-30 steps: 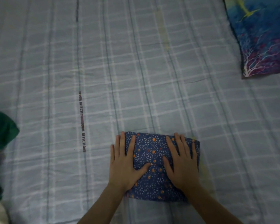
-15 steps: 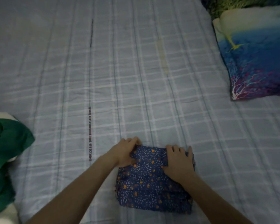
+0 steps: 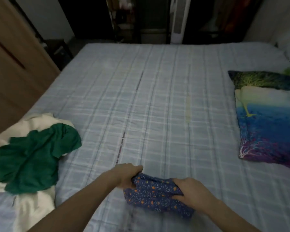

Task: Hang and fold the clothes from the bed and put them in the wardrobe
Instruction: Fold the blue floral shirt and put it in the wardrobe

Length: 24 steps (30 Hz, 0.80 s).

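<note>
A folded blue cloth with small orange and white flowers (image 3: 153, 195) lies near the front edge of the bed (image 3: 157, 97), which has a pale blue checked sheet. My left hand (image 3: 126, 175) grips the cloth's far left corner, fingers curled into the fabric. My right hand (image 3: 191, 192) clasps its right end, thumb on top. A crumpled green garment (image 3: 33, 158) lies on a white garment (image 3: 28, 205) at the bed's left edge. The wardrobe is the brown wooden panel (image 3: 12, 67) at the left.
A pillow (image 3: 268, 121) printed in blue, green and purple lies at the right of the bed. Beyond the far edge of the bed the room is dark, with a white upright post (image 3: 177, 19) and dim shelves.
My hands went from pressing flat on the folded cloth to gripping its two ends. The view has lifted, so the far bed edge, the wardrobe panel and the green and white garments now show.
</note>
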Tool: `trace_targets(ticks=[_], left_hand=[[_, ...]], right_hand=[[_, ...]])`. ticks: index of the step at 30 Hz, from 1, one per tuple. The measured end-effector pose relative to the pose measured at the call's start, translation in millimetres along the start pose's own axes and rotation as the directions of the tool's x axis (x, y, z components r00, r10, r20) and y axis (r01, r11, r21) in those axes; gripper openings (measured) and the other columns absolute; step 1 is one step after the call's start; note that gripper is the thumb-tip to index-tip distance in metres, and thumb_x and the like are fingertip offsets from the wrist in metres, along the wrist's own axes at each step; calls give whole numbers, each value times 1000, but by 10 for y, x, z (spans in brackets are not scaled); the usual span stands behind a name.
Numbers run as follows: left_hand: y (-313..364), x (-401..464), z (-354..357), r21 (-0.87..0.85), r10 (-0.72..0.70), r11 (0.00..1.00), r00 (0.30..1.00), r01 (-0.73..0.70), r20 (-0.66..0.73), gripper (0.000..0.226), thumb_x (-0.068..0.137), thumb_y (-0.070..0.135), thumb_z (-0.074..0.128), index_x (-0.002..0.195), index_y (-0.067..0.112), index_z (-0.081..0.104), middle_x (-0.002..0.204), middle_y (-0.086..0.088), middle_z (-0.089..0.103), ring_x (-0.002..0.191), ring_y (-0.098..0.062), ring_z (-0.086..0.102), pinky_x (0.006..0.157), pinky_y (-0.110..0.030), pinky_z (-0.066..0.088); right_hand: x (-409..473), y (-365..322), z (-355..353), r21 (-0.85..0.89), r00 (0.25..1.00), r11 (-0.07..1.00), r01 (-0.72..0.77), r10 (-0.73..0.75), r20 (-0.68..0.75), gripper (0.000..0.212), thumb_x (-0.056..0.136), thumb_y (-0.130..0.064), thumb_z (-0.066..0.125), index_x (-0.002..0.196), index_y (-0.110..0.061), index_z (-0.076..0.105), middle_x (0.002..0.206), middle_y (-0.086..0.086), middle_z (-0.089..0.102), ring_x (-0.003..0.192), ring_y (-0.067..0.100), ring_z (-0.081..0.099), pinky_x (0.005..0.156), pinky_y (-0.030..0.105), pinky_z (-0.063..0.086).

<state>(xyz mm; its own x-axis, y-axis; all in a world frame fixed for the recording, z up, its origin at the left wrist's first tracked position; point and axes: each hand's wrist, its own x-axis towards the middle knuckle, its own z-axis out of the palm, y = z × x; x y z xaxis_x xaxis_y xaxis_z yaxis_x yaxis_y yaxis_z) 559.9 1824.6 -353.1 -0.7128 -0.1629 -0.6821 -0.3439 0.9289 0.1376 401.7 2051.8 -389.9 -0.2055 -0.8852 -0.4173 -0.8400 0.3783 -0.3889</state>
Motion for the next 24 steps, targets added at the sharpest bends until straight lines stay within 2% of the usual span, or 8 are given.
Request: trace_targets(ticks=[6,12,17,20,24], left_hand=[[-375,-1106,-582,35,-59,997,961,71,-270,43,85,44,61,124,37,47,113,-5,65,105,-29,61,82,-39,49],[-942,-2780,-514,-34,-222,971,851,235,-475,42,79,47,61,119,42,51,106,6,68,103,-21,63,77,-36,51],[-1297,-4401,17,-101,-384,913,751,394,-538,39,81,48,62,118,40,53,109,10,67,106,-19,60,74,-33,47],[-1431,-5375,547,-199,-507,853,675,483,-536,43,80,51,63,121,47,50,110,12,66,106,-18,61,74,-34,47],[-1461,-6612,1349,-304,-655,744,563,594,-504,42,80,53,64,119,44,52,108,13,67,106,-18,62,78,-35,51]], right_hand=[[89,-745,-948,-191,979,972,135,-160,-123,45,88,-57,55,122,-28,49,119,-2,63,108,19,59,83,33,45],[170,-2213,-1550,-364,900,876,316,-398,-176,35,89,-51,57,117,-31,52,117,-6,63,108,18,58,79,32,45],[43,-3755,-1532,-472,795,741,477,-593,-127,30,90,-51,56,109,-29,50,110,-3,62,101,20,59,71,33,43],[-115,-4722,-1345,-521,700,634,571,-708,-94,32,89,-52,56,107,-27,50,107,-1,63,100,21,59,71,33,42],[-359,-5979,-955,-525,553,482,702,-833,-27,29,86,-53,58,99,-29,50,101,-1,65,96,22,60,72,34,45]])
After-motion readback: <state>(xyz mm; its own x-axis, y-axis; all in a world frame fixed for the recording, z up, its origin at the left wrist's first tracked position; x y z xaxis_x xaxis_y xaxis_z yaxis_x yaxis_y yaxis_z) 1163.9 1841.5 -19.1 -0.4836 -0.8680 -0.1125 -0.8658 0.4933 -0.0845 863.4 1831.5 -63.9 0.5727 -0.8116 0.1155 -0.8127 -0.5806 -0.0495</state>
